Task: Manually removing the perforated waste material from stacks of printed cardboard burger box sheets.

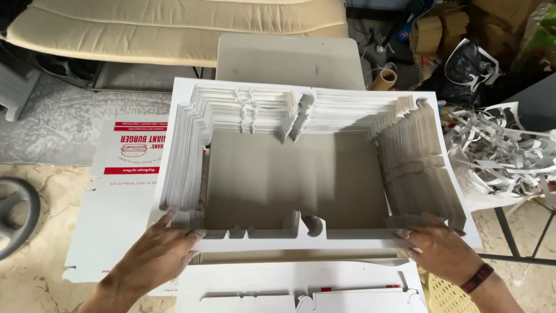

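**Two hands at the near corners of a stack of die-cut cardboard frames**

Surface and room. A white sheet (449,150) lies flat over the tabletop and carries the work. To its left a flat box blank printed in red and white (124,174) rests on a pale marbled floor (35,272); a dark round wheel-like object (14,217) shows at the left edge. Beyond the work stand a grey board (289,61) and a cream cushioned seat (174,26). To the right lie a heap of white paper trimmings (498,150), a cardboard tube (383,79) and a black plastic bag (466,69). More white cut blanks (289,287) lie nearest the viewer.

Work piece. The stack of cut white frames (301,110) sits at the centre of the sheet, forming a rectangular ring around a grey-brown board (295,174) in its opening. Its long axis runs left to right. The layers fan outward in steps at the far, left and right sides; the notched near edge faces the person.

Hands. The left hand (156,252) lies palm down on the near left corner, fingers spread and bent over the edge, pressing on the stack rather than closed round it. The right hand (437,246), a dark band at the wrist (476,278), rests on the near right corner, fingers extended along the edge; its grip is likewise loose, laid flat on the frames.
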